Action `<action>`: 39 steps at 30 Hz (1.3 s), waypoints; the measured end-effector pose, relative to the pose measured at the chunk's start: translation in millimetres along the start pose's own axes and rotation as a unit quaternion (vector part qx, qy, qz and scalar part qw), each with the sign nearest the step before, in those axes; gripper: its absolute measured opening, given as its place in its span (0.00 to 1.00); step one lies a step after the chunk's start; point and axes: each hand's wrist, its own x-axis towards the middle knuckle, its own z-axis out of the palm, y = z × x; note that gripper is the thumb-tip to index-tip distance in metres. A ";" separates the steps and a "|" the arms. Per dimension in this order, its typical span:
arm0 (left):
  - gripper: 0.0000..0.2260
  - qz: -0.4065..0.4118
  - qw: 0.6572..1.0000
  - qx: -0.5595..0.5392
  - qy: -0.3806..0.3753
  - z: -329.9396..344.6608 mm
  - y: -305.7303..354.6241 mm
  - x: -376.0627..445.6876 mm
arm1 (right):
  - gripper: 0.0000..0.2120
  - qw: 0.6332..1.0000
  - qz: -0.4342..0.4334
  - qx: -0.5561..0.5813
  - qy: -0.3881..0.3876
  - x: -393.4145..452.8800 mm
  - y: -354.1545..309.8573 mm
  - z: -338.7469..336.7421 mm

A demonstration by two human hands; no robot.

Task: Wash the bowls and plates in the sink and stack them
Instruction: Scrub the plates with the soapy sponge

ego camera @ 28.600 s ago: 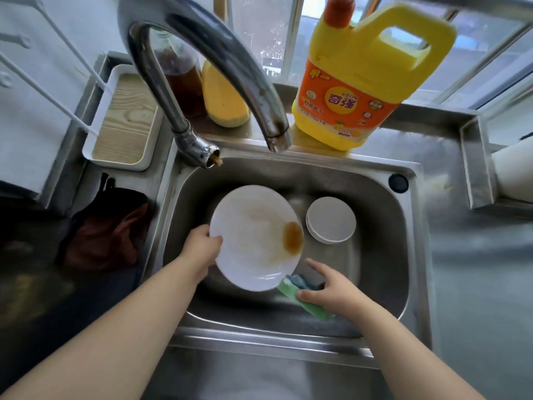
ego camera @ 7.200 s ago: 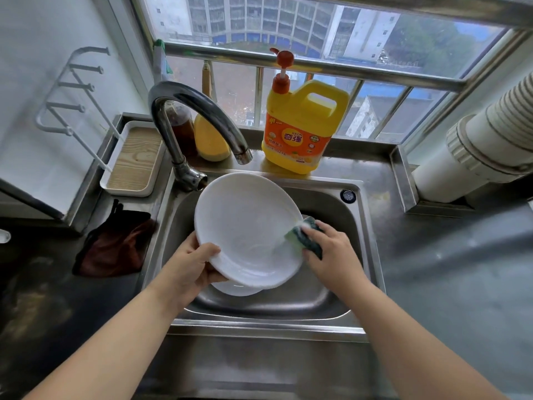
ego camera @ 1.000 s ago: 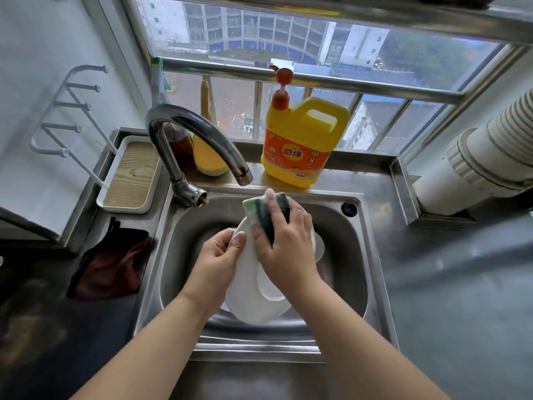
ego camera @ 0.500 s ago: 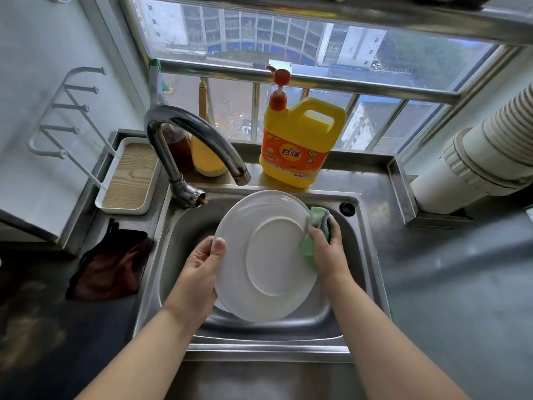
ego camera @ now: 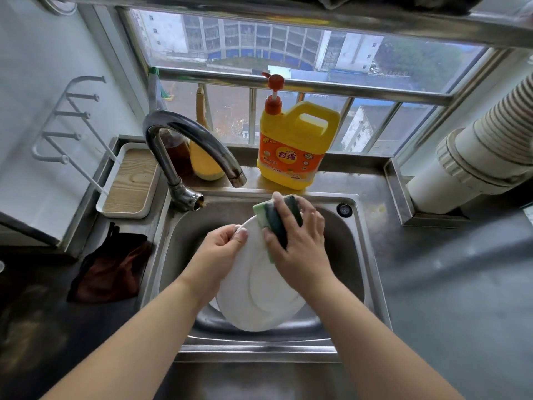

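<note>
Two bare forearms reach into view from the bottom edge, one on each side. Neither arm shows a sleeve anywhere along its visible length. The left hand (ego camera: pixel 220 249) wears no glove, ring or bracelet, and its visible thumbnail is short and unpainted. The right hand (ego camera: pixel 300 241) is likewise ungloved, with no ring, watch or band at the wrist, and its nails are short and plain.

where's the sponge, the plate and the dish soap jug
sponge (ego camera: pixel 277 217), head view, on its dark scouring side between the fingers
plate (ego camera: pixel 259 298), head view, on the bare white underside
dish soap jug (ego camera: pixel 291 157), head view, on the orange label
</note>
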 end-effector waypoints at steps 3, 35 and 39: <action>0.11 0.016 0.999 -0.030 0.017 5.1 -4.0 -10.4 | 0.29 0.994 -0.062 -0.065 0.058 -8.9 -5.0 9.1; 0.13 0.086 0.993 0.024 0.075 4.0 0.3 -19.6 | 0.27 0.982 0.164 0.089 -0.013 22.7 14.5 0.2; 0.11 0.098 0.993 0.039 0.062 8.5 3.1 -17.3 | 0.28 0.995 0.071 0.064 -0.003 8.7 -7.5 -1.2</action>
